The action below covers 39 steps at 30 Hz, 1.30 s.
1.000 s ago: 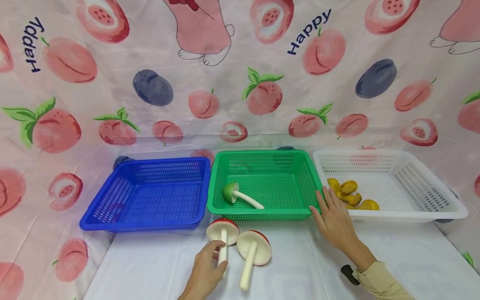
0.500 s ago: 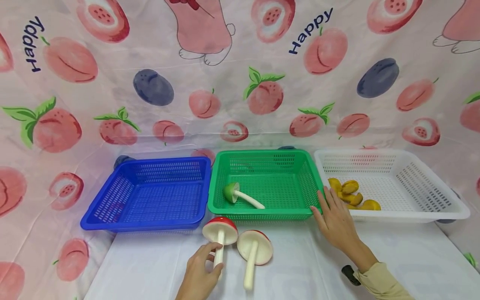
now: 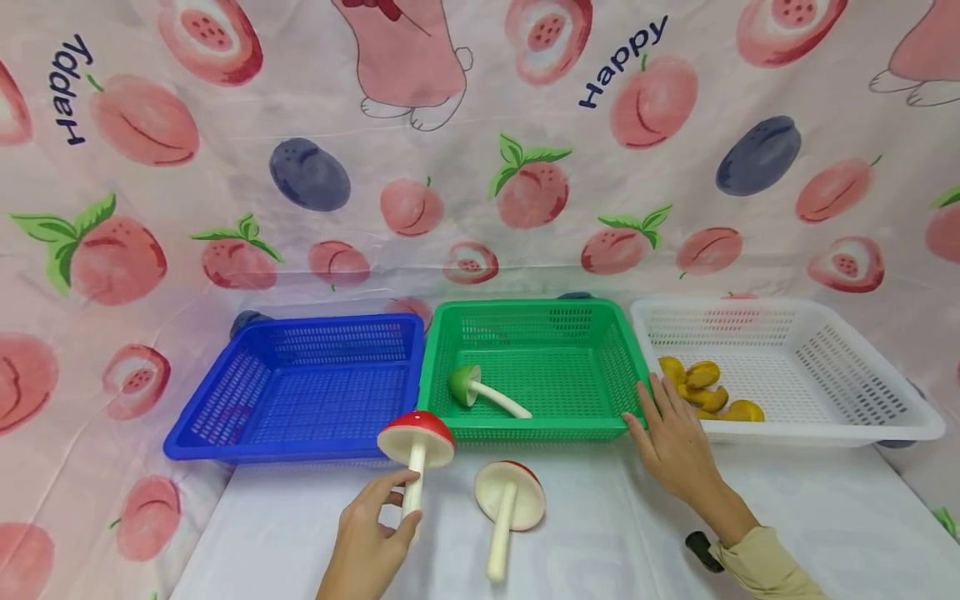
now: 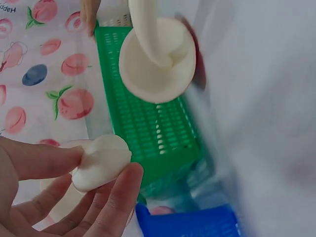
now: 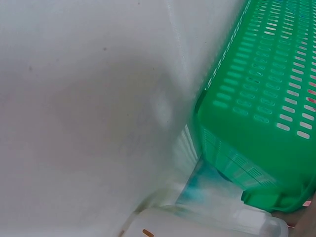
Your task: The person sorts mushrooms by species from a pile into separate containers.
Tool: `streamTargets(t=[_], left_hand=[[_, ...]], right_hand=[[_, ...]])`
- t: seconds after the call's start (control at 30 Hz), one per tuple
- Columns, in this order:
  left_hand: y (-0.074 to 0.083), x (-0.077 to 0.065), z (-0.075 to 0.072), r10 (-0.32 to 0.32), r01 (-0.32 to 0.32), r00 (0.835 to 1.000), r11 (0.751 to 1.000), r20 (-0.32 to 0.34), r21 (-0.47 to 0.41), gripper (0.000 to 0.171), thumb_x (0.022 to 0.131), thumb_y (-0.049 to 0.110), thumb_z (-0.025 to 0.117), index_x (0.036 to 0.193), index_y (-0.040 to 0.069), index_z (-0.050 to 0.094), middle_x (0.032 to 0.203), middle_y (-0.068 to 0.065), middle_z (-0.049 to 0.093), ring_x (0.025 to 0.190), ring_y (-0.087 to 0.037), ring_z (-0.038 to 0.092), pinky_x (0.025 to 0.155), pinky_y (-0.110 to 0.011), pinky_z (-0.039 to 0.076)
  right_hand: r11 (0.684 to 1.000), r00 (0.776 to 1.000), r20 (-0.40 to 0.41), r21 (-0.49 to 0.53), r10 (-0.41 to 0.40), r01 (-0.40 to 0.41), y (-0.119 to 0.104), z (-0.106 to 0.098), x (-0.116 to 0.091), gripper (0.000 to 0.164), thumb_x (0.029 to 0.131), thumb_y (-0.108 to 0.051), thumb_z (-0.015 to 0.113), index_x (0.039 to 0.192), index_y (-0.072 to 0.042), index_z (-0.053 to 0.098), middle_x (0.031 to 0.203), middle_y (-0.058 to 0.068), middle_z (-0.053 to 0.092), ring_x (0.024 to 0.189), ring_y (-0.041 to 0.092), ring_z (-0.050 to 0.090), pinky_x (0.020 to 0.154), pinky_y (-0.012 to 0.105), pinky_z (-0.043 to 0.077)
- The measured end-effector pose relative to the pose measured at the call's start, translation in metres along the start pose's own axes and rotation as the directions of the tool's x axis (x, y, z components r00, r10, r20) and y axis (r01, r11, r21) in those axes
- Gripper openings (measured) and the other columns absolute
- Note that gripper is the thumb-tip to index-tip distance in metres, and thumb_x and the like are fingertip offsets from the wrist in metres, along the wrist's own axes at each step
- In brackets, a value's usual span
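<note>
**Left hand lifts a red mushroom by its stem**

I see the left hand (image 3: 367, 546) pinching the pale stem of a red-capped toy mushroom (image 3: 415, 439) between thumb and fingers. The mushroom is held upright, cap on top, clear of the white table (image 3: 615, 542), in front of the gap between the blue basket (image 3: 300, 387) and the green basket (image 3: 536, 367). In the left wrist view the fingertips (image 4: 121, 185) close round the butt end of the stem.

A second red mushroom (image 3: 508, 506) lies on the table just to the right of the held one, cap tipped up toward the green basket and stem pointing back toward me. The two are apart.

The right hand (image 3: 675, 442) rests flat, fingers straight, against the near right corner of the green basket, in the gap beside the white basket (image 3: 787, 367). The right wrist view is blurred, so I cannot tell from it how firmly the hand presses.

Inside the green basket lies a green-capped mushroom (image 3: 480, 390) on its side. The white basket holds a small heap of yellow pieces (image 3: 705, 387). A peach-print cloth (image 3: 480, 150) hangs behind everything.
</note>
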<state>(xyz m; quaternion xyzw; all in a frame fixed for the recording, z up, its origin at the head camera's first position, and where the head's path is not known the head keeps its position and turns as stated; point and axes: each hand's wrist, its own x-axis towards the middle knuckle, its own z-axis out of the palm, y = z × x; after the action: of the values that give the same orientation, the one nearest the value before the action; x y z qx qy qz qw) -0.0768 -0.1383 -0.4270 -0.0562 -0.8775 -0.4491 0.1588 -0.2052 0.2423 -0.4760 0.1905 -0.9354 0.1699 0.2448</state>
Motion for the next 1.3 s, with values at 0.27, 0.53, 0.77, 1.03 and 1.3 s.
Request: streamTargets(t=[0.27, 0.53, 0.77, 1.03, 1.3], left_hand=[[0.004, 0.02, -0.02, 0.006, -0.005, 0.998, 1.0, -0.059, 0.021, 0.046, 0.071, -0.014, 0.074, 0.109, 0.01, 0.065, 0.096, -0.004, 0.064, 0.083, -0.019, 0.064, 0.052, -0.019, 0.054], [0.0, 0.047, -0.034, 0.002, 0.0, 0.998, 1.0, -0.062, 0.026, 0.043, 0.073, -0.012, 0.073, 0.111, 0.006, 0.064, 0.102, -0.01, 0.065, 0.085, -0.024, 0.066, 0.056, -0.021, 0.056], [-0.013, 0.076, -0.039, -0.023, 0.027, 0.997, 0.999, -0.078, 0.048, 0.039, 0.076, -0.008, 0.073, 0.112, 0.005, 0.064, 0.103, -0.013, 0.067, 0.085, -0.026, 0.066, 0.054, -0.024, 0.056], [-0.021, 0.099, -0.044, -0.058, 0.061, 0.997, 0.997, -0.054, 0.055, 0.037, 0.08, -0.005, 0.07, 0.115, 0.005, 0.064, 0.106, -0.018, 0.066, 0.091, -0.03, 0.065, 0.061, -0.033, 0.059], [-0.038, 0.116, -0.042, -0.092, 0.095, 0.995, 0.992, -0.036, 0.082, 0.037, 0.081, -0.003, 0.069, 0.116, 0.003, 0.063, 0.111, -0.019, 0.064, 0.095, -0.033, 0.064, 0.064, -0.037, 0.059]], right_hand=[[1.0, 1.0, -0.005, 0.003, 0.0, 0.0, 0.001, 0.001, -0.001, 0.055, 0.099, -0.031, 0.048, 0.136, 0.01, 0.043, 0.145, 0.03, 0.032, 0.138, 0.042, 0.022, 0.099, 0.065, 0.031], [1.0, 1.0, 0.0, -0.001, 0.006, -0.006, 0.001, 0.002, -0.003, 0.056, 0.099, -0.031, 0.047, 0.136, 0.01, 0.043, 0.145, 0.03, 0.032, 0.137, 0.043, 0.023, 0.098, 0.065, 0.032], [1.0, 1.0, -0.003, -0.01, 0.002, -0.002, 0.0, 0.003, -0.002, 0.055, 0.099, -0.031, 0.047, 0.135, 0.01, 0.044, 0.144, 0.03, 0.033, 0.137, 0.043, 0.023, 0.099, 0.065, 0.032], [1.0, 1.0, -0.017, -0.007, -0.011, 0.011, 0.001, 0.003, -0.002, 0.055, 0.099, -0.031, 0.046, 0.135, 0.01, 0.044, 0.144, 0.03, 0.033, 0.136, 0.044, 0.024, 0.099, 0.064, 0.031], [1.0, 1.0, -0.021, -0.011, -0.016, 0.016, 0.001, 0.003, -0.001, 0.055, 0.099, -0.031, 0.047, 0.135, 0.01, 0.044, 0.143, 0.03, 0.034, 0.137, 0.043, 0.024, 0.098, 0.065, 0.032]])
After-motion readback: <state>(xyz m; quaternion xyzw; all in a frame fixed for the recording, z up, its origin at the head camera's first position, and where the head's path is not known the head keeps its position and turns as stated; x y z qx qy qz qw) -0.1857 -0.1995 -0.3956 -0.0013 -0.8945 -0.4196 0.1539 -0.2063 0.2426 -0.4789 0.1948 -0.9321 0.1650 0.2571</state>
